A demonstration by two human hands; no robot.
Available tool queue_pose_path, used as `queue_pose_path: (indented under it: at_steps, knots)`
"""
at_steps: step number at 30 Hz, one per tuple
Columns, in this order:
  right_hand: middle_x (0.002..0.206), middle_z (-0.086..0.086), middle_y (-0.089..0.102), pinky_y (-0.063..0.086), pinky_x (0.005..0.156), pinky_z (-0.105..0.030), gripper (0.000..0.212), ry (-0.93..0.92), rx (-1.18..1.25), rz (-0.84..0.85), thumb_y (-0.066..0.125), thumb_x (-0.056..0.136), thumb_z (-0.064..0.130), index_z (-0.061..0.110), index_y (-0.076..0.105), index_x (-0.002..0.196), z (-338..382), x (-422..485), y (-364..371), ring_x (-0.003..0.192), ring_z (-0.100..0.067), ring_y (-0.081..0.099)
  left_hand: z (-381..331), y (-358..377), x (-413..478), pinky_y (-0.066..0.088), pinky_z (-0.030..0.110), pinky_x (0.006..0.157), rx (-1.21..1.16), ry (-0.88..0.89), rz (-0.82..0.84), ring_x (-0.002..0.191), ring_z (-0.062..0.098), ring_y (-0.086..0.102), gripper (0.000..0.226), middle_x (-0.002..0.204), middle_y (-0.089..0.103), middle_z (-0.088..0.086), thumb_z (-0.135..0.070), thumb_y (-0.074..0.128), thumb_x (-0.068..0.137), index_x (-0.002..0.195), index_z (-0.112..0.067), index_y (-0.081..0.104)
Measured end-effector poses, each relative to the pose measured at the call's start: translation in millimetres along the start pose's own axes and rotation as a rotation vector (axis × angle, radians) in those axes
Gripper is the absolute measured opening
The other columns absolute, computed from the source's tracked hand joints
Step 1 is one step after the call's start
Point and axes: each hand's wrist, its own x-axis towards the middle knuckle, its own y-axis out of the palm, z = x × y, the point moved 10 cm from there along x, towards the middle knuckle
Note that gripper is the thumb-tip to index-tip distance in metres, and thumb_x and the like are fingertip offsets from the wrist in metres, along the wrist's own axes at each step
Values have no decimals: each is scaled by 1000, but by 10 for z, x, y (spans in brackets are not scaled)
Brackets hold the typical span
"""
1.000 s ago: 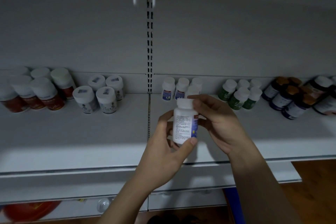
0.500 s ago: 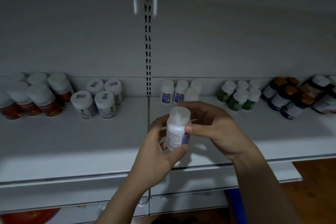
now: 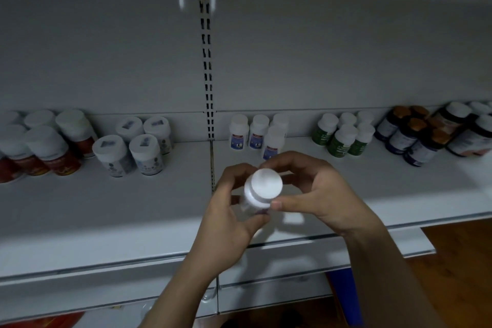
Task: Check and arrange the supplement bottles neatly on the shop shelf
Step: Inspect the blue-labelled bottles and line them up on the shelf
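I hold a small white supplement bottle [image 3: 262, 190] with a white cap above the front of the white shelf [image 3: 106, 210]. It is tipped so its cap faces me, and its body is mostly hidden. My left hand [image 3: 229, 221] grips the bottle's lower part from the left. My right hand [image 3: 308, 189] pinches it near the cap with thumb and fingers. Behind my hands, at the back of the shelf, stand matching white bottles with blue labels [image 3: 255, 132].
Along the back of the shelf stand red-labelled bottles [image 3: 48, 146], white bottles with stickered caps [image 3: 133, 144], green-labelled bottles [image 3: 343, 136] and dark bottles with orange caps [image 3: 415, 133]. A slotted upright [image 3: 207, 74] divides the two bays. A lower shelf [image 3: 292, 282] and wooden floor [image 3: 458, 261] lie below.
The bottle has tilted from upright with its label toward me to cap toward me, and both hands have sunk slightly lower in the view.
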Motion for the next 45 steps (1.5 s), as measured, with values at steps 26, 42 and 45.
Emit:
queue_pose_path:
  at_steps: [26,42,45]
  knots:
    - [107,-6,61,41,75,-32,34,168,-993,-249,69,83,34,16,57,109,-492,1046,-239,102,-25,55,593,-309,498,33,30,107,759,-223,188,134,18,39,63,147,43,-2,-49,50,96,150,-29,26]
    - [105,-9,64,39,85,-36,32,75,-1153,-332,60,90,41,12,65,104,-571,1204,-347,104,-29,50,388,-222,677,33,36,102,924,-134,190,129,20,42,54,140,45,-1,-47,45,98,147,-28,31]
    - [101,-15,65,40,83,-35,20,38,-995,-398,57,94,25,7,67,98,-490,1170,-638,99,-33,54,384,-189,692,32,35,102,931,-145,187,129,21,41,54,141,45,0,-47,44,98,146,-27,31]
